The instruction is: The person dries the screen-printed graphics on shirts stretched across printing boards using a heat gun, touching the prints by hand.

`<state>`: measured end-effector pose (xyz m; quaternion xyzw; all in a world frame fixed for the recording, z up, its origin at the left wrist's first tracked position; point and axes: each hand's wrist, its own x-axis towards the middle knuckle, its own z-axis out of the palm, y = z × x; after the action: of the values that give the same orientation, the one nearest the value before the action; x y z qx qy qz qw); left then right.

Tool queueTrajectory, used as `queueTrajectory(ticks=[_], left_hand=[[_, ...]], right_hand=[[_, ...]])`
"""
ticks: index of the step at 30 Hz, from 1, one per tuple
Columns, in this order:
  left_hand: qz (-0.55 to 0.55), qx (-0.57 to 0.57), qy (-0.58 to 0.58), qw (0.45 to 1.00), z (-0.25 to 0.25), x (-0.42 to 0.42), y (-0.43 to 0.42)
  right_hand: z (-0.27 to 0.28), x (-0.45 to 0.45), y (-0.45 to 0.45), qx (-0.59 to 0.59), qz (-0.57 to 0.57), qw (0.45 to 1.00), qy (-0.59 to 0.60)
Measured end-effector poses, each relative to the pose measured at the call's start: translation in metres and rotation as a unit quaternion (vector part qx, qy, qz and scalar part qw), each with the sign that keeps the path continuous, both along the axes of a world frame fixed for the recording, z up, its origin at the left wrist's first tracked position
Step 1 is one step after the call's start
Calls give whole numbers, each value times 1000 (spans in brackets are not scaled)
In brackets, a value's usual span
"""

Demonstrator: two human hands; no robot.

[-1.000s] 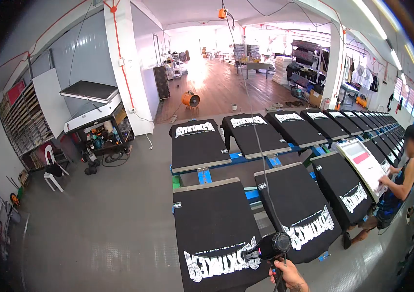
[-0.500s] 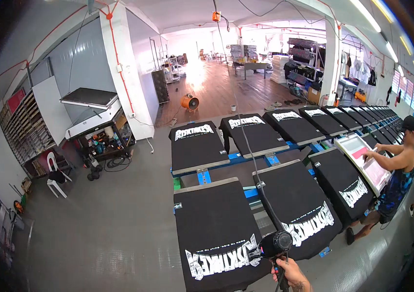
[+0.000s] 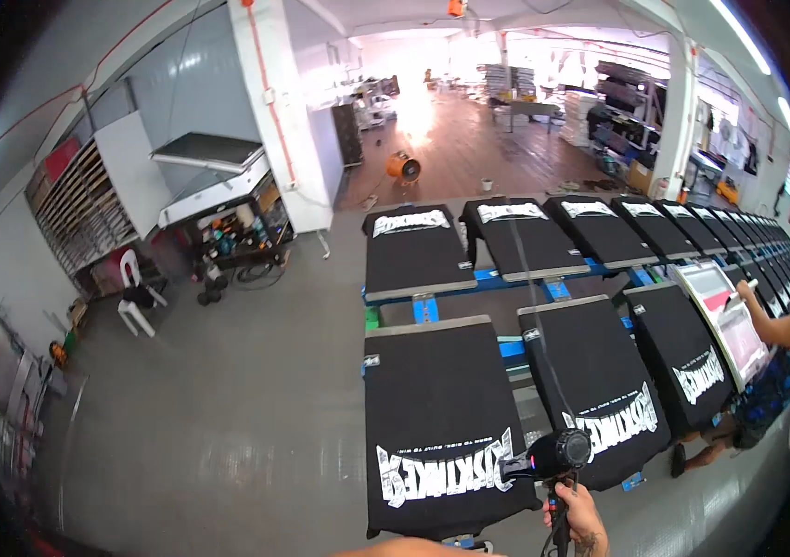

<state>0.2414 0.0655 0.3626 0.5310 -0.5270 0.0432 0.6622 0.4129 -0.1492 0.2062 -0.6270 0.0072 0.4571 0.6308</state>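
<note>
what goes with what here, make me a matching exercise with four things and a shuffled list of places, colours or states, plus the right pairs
Things:
1. hair dryer
2. fan
3. chair
4. shirts

Places, colours or states:
A. orange, standing on the brown floor
B. black, printed in white, laid out in rows
C. gripped in the right hand
D. white, at the left side of the room

Right pairs: 1-C, 2-A, 3-D, 4-B

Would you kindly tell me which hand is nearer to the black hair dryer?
Right. The right hand grips the black hair dryer by its handle; the left arm shows only as a sliver at the bottom edge, below and left of it.
</note>
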Motion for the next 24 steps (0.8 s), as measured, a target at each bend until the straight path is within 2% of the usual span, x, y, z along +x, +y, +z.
queueTrajectory(ticks=[2,3,4,6,8,10,11,14,17,19,22,24], left_hand=[[76,1,22,997,2,-9,27],[148,51,103,982,-25,-26,44],[213,102,183,954,-48,-43,58],[410,101,283,861,-40,-59,63],[570,110,246,776,-42,-67,64],[646,118,127,743,-28,-64,69],[657,111,45,745,-24,-58,72],[653,137,-46,743,7,-54,71],[602,60,-108,789,31,-52,76],[579,69,-121,804,39,-57,82],[621,-46,-172,763,30,-42,77],[621,-28,-186,761,24,-44,86]], right_hand=[[-1,0,-1,-2,26,1000,-8],[0,0,-1,-5,39,999,-8],[0,-1,-1,-7,48,999,-9],[4,-4,5,-13,78,997,4],[8,-8,16,-15,100,995,28],[13,-16,34,-12,126,991,37],[15,-21,45,-7,145,989,33],[12,-29,81,14,221,975,1],[5,-44,117,23,237,971,-9],[13,-53,143,15,243,970,-2],[10,-57,173,18,277,961,-1],[14,-57,187,24,256,966,10]])
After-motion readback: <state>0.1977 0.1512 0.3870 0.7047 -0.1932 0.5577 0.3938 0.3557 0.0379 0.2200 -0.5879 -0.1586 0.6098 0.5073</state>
